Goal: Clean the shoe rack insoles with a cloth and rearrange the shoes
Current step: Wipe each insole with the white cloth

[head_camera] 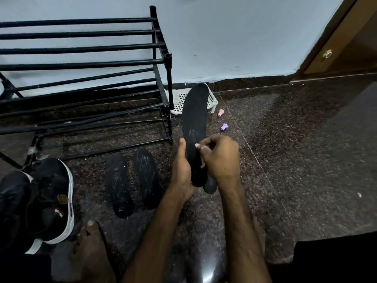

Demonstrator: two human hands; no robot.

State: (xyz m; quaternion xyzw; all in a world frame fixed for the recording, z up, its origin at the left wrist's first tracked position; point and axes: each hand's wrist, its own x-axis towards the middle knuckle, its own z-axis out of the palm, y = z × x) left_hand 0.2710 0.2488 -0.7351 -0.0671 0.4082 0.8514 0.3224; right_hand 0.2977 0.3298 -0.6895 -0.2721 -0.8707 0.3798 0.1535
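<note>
Judged long flat black foam insole (194, 123) light, thin, floppy toward free toe; best gripped low, near heel. Held upright above floor (285, 160), just right of black tubular metal shoe rack (163, 78). Gripped heel edge with left hand (181, 172), fingers curled round; pinched small white cloth (199, 147) against face with right hand (219, 158). Noted matte surface, pale scuffs mid-length.
</note>
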